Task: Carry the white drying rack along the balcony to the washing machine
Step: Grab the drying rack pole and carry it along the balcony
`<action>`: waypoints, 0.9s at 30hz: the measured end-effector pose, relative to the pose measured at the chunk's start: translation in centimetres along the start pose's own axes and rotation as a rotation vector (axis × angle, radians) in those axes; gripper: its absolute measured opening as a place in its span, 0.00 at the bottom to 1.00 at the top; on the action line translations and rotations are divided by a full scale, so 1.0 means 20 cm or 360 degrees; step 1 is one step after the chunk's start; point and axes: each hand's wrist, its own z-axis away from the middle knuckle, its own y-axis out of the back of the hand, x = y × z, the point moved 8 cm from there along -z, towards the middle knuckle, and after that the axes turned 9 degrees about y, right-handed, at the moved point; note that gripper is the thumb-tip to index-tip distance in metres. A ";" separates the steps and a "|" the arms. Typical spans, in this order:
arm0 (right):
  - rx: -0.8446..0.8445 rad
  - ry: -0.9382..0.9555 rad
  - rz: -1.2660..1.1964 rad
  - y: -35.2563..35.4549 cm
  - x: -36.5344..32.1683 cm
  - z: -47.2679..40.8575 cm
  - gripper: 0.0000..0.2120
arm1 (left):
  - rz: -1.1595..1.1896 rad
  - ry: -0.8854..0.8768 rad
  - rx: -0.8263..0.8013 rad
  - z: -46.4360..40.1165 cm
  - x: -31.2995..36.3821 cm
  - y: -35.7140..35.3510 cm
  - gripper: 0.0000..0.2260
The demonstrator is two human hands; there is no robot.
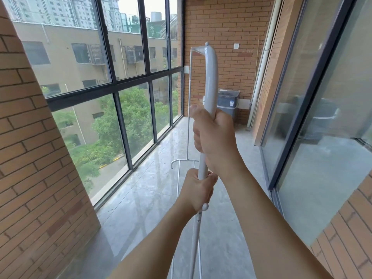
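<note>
drying rack [212, 77]: white | washing machine [228, 103]: grey | walls [221, 27]: orange-brown brick pattern | window frames [120, 81]: black

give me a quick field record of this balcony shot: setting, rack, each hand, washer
setting: brick-walled balcony, glazed wall on the left
rack: white drying rack, near upright post in both hands
right hand: right hand closed on the post, upper grip
left hand: left hand closed on the post, lower grip
washer: grey washing machine at the far end, ahead
</note>
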 end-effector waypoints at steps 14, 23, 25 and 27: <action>0.0043 -0.0010 0.0069 -0.13 0.51 -0.74 0.26 | 0.0055 -0.0012 -0.0084 -0.87 -0.02 0.28 0.16; 0.0071 0.0007 0.0020 -0.13 0.80 -1.20 0.23 | -0.0003 0.0005 -0.0079 -1.38 0.02 0.38 0.15; 0.0057 0.0017 0.0005 -0.12 0.87 -1.30 0.20 | -0.0006 0.0000 -0.0060 -1.49 0.02 0.40 0.16; 0.0034 0.0016 -0.0013 -0.11 0.93 -1.40 0.21 | 0.0001 -0.0003 -0.0051 -1.59 0.03 0.41 0.16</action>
